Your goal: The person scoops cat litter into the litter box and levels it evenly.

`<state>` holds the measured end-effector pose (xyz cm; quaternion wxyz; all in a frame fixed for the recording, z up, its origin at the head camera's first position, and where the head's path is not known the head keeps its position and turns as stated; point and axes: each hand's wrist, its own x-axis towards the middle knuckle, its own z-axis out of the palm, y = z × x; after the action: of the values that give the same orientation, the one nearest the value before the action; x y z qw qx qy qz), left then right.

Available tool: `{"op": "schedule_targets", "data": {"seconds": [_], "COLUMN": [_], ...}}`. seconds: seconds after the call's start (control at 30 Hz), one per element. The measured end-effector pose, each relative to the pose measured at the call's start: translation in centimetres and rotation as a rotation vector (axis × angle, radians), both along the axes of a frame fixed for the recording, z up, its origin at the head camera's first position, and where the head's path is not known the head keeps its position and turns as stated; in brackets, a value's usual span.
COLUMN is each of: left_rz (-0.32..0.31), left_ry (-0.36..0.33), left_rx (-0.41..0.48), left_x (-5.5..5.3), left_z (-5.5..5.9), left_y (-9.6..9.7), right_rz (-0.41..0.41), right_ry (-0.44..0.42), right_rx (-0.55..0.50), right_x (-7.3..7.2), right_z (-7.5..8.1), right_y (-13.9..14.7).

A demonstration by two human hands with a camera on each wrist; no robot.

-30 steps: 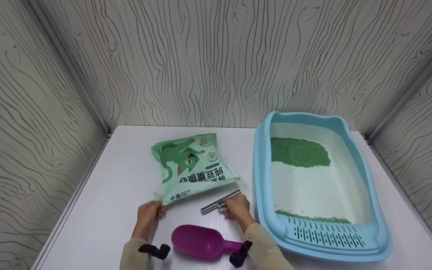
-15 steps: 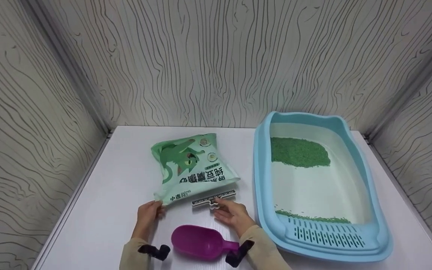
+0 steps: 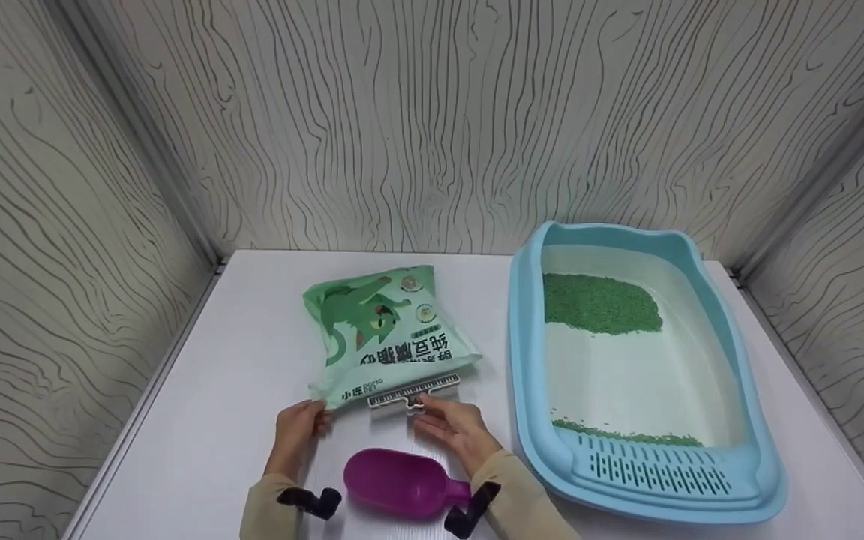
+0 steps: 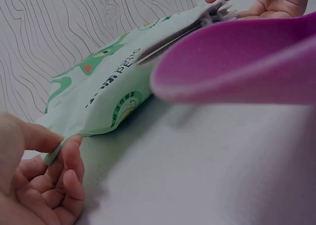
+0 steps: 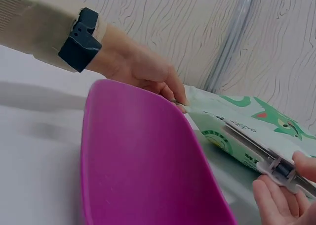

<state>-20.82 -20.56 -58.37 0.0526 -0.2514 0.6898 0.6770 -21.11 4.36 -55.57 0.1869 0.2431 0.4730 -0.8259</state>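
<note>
A pale green bag of cat litter (image 3: 379,330) with a cat printed on it lies on the table. My left hand (image 3: 299,431) pinches its near left corner between thumb and fingers, as the left wrist view shows at the bag's edge (image 4: 94,126). In my right hand (image 3: 462,431) is a long bag clip (image 3: 415,391) with ruler-like marks, held by its middle lever. The clip lies along the bag's near edge and overlaps it in the head view. Seen from the right wrist, the thumb is above the clip (image 5: 281,168) and the fingers are below.
A purple scoop (image 3: 402,484) lies close in front of both hands. On the right stands a light blue litter box (image 3: 520,360) with green pellets (image 3: 601,304) inside and a slotted front ledge. Patterned panels (image 3: 402,127) wall the back and sides of the white table (image 3: 199,420).
My right hand has moved left with the bag clip, up to the bag's near edge. The clip has turned from a steep slant to nearly level. My left hand has stayed on the corner.
</note>
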Motion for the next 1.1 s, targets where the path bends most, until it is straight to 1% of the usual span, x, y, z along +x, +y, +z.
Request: {"op": "schedule_targets", "data": {"seconds": [0.07,0.2,0.3,0.4,0.47,0.63,0.73,0.83,1.1], "left_rz": [0.008,0.014,0.007,0.001,-0.013,-0.023,-0.016,-0.017,-0.021], "left_ry": [0.002,0.008,0.005,-0.004,-0.003,0.013,0.014,0.002,-0.012], "left_rx": [-0.001,0.002,0.012,0.025,0.009,-0.033,-0.018,-0.013,-0.015], "left_x": [-0.1,0.0,0.0,0.0,0.1,0.2,0.1,0.1,0.2], "left_z": [0.0,-0.1,-0.1,-0.1,-0.1,0.0,0.1,0.1,0.2], "left_y": [0.1,0.1,0.0,-0.1,-0.1,0.0,0.0,0.0,0.1], "right_rz": [-0.006,-0.044,-0.062,-0.060,-0.061,-0.074,-0.081,-0.094,-0.142], "right_ry": [0.007,0.018,0.021,0.018,0.015,-0.010,-0.017,-0.019,-0.063], "right_rx": [-0.003,-0.005,-0.015,-0.028,-0.029,-0.021,-0.025,-0.035,-0.092], "right_x": [0.0,-0.1,-0.2,-0.3,-0.4,-0.9,-1.2,-1.4,-1.7], "right_z": [0.0,0.0,-0.1,-0.1,0.0,0.2,0.3,0.2,-0.5], "right_y": [-0.3,-0.7,-0.9,-1.0,-1.1,-1.5,-1.8,-2.1,-2.7]}}
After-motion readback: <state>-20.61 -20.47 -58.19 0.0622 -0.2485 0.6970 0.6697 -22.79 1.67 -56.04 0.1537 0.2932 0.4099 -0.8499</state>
